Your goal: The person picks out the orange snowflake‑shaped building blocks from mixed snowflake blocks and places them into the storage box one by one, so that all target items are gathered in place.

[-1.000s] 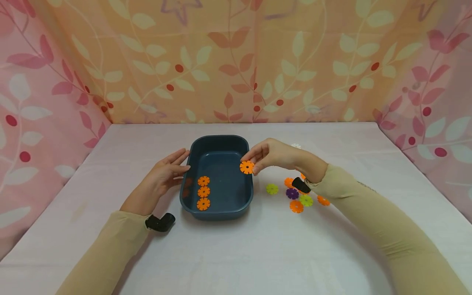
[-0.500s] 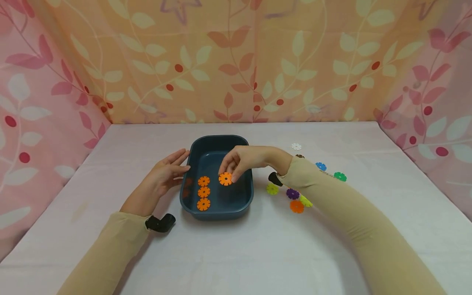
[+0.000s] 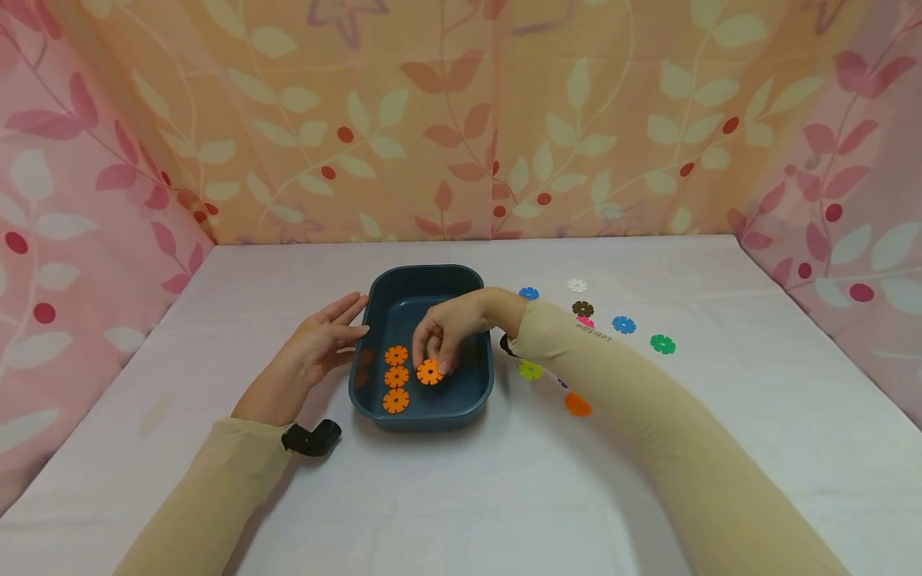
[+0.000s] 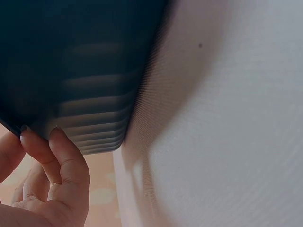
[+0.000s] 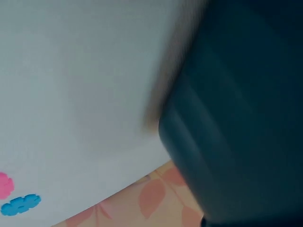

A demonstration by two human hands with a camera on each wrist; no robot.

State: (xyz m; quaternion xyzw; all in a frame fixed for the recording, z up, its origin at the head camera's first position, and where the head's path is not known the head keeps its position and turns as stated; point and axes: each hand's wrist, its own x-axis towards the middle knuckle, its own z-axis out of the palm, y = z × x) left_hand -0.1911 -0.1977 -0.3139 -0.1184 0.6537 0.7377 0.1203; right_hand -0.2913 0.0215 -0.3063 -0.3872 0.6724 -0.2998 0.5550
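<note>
One sleeve (image 3: 619, 380) obscures scattered discs (image 3: 576, 405); right hand (image 3: 454, 324) pinches orange disc (image 3: 430, 372), left hand (image 3: 320, 340), spread, touches tray (image 3: 428, 423).

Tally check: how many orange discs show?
5: three discs lined up in the tray, a fourth disc in the right hand, a fifth disc on the table, partly behind the right sleeve, possibly hiding more.

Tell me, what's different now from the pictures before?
The right hand, still pinching its orange disc, moved left and nearer the person, from the right rim of the tray to beside the row of three orange discs. It hasn't let go. The left hand, tray and row stayed put.
</note>
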